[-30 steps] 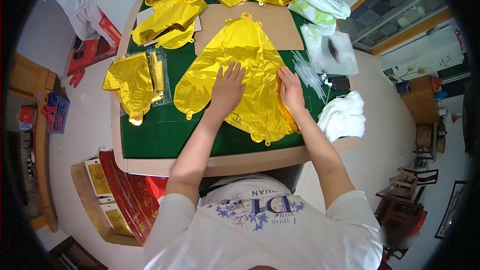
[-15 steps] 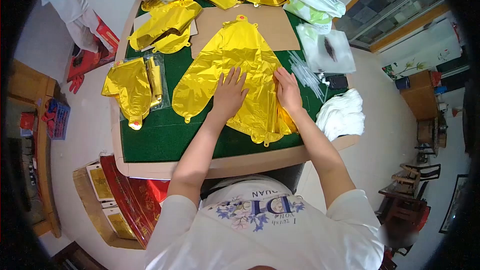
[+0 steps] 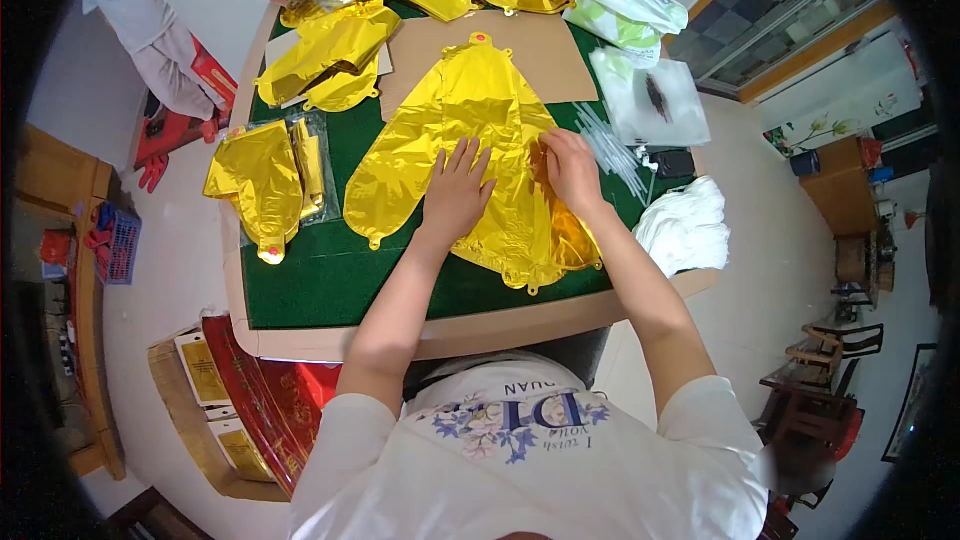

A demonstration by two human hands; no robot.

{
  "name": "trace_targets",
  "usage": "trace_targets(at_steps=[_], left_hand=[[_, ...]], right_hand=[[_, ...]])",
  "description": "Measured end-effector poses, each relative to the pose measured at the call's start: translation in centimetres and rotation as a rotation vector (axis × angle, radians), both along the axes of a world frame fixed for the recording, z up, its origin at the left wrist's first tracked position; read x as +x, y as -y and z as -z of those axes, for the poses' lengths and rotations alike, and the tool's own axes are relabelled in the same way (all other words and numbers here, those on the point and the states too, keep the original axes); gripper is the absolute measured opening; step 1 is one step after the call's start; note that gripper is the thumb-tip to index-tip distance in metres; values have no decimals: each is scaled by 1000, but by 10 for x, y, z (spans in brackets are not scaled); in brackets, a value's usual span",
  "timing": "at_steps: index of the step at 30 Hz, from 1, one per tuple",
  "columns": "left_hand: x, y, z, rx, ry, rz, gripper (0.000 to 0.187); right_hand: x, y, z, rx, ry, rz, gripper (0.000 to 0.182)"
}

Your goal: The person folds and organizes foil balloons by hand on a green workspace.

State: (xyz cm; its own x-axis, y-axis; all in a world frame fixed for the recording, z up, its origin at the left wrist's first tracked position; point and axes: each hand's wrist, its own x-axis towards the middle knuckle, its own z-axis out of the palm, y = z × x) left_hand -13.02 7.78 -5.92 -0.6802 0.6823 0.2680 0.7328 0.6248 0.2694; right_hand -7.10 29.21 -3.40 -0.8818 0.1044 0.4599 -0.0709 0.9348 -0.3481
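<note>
A large flat gold foil balloon (image 3: 470,140) lies uninflated on the green table (image 3: 330,280), its lower lobes reaching toward the near edge and its red-tipped neck resting on a brown cardboard sheet (image 3: 560,50) toward the far edge. The left hand (image 3: 457,190) rests palm down and spread on the foil's middle, gripping nothing. The right hand (image 3: 570,170) lies on the balloon's right side with fingers curled at a raised fold; whether it pinches the foil cannot be told. The material looks very light, thin, slick and prone to creasing, so it would best be taken at an edge seam or lobe, pressed flat rather than squeezed. More gold balloons (image 3: 262,180) lie by the left edge and others along the far edge. White bags (image 3: 685,225) sit at the right edge, with clear straws (image 3: 612,145) just beside the right hand.
</note>
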Motion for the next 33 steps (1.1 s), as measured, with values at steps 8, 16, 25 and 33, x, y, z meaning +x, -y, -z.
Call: trace_targets(at_steps=[8,16,25,33], left_hand=[[-1,0,3,14,-9,1,50],[-2,1,2,14,2,17,50],[-25,-21,-9,-28,-23,62,50],[-29,-38,7,-65,24,86,50]], right_hand=[[5,-10,10,94,34,-71,29],[8,-14,9,3,48,-146,33],[8,-16,14,6,27,-159,34],[8,-16,13,-23,57,-140,36]])
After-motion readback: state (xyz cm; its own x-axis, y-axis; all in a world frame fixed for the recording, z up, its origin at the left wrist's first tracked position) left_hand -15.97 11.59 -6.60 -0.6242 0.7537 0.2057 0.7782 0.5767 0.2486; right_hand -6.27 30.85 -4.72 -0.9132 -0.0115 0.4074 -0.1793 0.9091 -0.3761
